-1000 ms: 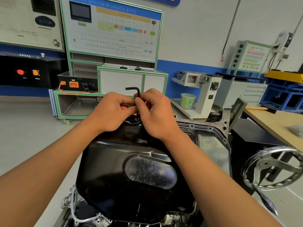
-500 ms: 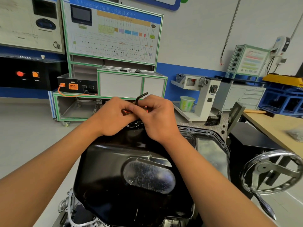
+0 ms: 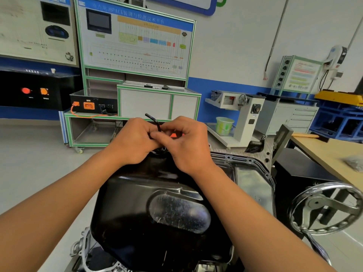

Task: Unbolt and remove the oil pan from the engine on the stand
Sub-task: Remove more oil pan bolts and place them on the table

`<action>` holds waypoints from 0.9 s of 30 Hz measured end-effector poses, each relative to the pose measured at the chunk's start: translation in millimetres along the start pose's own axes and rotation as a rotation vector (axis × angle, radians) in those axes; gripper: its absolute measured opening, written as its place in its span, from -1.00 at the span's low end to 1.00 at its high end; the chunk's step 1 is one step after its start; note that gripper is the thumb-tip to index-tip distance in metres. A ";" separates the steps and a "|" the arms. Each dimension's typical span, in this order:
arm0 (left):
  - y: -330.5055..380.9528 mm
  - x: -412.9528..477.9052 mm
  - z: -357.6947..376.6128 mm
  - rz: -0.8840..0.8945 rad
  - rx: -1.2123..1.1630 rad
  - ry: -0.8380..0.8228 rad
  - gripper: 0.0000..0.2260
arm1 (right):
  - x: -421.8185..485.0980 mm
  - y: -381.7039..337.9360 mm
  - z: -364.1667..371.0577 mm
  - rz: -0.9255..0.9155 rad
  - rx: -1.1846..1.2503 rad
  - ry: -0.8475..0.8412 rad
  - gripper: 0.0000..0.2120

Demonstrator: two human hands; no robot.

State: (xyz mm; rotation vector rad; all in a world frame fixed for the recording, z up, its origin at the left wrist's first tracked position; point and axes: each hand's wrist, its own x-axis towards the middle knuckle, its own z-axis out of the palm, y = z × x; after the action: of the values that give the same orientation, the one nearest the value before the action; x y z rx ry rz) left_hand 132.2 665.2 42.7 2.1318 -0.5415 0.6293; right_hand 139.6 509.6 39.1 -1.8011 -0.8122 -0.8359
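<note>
Two hands (image 3: 135, 143) (image 3: 189, 148), one hex key (image 3: 153, 120), one oil pan (image 3: 135, 205), one green bucket (image 3: 225, 126).

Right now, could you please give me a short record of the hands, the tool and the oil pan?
Left hand: curled round the hex key
Right hand: pinches the same key
Hex key: black, bent end up above the fingers
Oil pan: black, sits on the engine, beneath both hands
Nearby: handwheel at right, green bucket behind
</note>
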 end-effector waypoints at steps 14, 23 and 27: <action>0.4 -4.5 -2.5 0.076 -0.115 -0.145 -0.70 | -2.0 1.3 -1.3 -0.061 -0.134 -0.081 -0.87; 9.8 -7.0 -2.9 0.111 -0.033 -0.032 -0.64 | 0.3 2.1 -0.8 0.025 -0.022 0.019 -0.82; 10.8 -9.0 -1.8 0.106 -0.050 -0.002 -0.71 | 0.8 1.6 -1.1 0.005 0.000 0.021 -0.83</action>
State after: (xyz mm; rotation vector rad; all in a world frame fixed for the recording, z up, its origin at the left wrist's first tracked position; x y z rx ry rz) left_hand 118.5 662.0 44.6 2.0669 -0.6684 0.6656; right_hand 141.2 508.2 39.3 -1.7903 -0.7939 -0.8506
